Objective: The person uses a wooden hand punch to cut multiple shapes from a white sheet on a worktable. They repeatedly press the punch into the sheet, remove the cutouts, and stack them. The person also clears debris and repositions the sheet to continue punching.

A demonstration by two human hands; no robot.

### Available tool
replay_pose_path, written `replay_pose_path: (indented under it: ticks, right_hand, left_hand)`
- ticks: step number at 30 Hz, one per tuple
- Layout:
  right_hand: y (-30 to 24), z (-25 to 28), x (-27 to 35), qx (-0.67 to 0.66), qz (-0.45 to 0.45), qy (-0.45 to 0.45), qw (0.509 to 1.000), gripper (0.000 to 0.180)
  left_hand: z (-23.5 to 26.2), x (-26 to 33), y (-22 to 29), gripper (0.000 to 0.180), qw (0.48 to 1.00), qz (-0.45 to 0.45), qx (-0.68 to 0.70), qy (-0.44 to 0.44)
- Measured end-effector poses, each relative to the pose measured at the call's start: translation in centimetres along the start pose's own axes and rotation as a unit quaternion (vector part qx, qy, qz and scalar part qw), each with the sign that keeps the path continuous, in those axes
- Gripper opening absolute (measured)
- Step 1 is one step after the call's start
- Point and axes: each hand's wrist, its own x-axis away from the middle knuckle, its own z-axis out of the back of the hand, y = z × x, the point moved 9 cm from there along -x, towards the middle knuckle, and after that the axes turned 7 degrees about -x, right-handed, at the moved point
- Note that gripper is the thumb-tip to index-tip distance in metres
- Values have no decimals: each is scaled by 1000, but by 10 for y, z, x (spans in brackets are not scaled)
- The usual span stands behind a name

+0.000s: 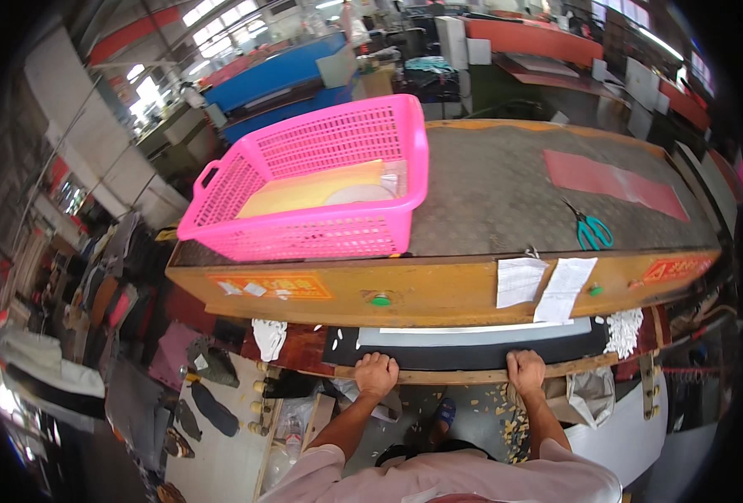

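Note:
Both my hands are at the front edge of a black sheet that lies under the front of a brown press-like machine. My left hand is closed over the sheet's edge near its left end, knuckles up. Farther right, my right hand is closed over the same edge, its fingertips curled out of sight. On the black sheet rests a light grey strip, partly hidden beneath the machine. A few small white pieces lie at the sheet's left end. A heap of similar white pieces sits past its right end.
A pink plastic basket with yellow sheets stands on the machine's top. Teal-handled scissors and a reddish strip lie to its right. Paper slips hang on the front. A white glove-like item lies at the left.

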Motion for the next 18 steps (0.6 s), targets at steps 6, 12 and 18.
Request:
replay_pose_path:
  ticks: [6,12,18]
  right_hand:
    - [1,0,-1,39,14,18,999,38]
    - [-1,9,31,31,-15,-2,999,43]
    - [-52,24,63,-81,-239,-127,959,38]
  left_hand:
    - [-8,6,-9,30,998,29,10,-49]
    - [2,38,-9,28,998,9,43,-46]
    - [27,93,-21,43,876,320,327,-155]
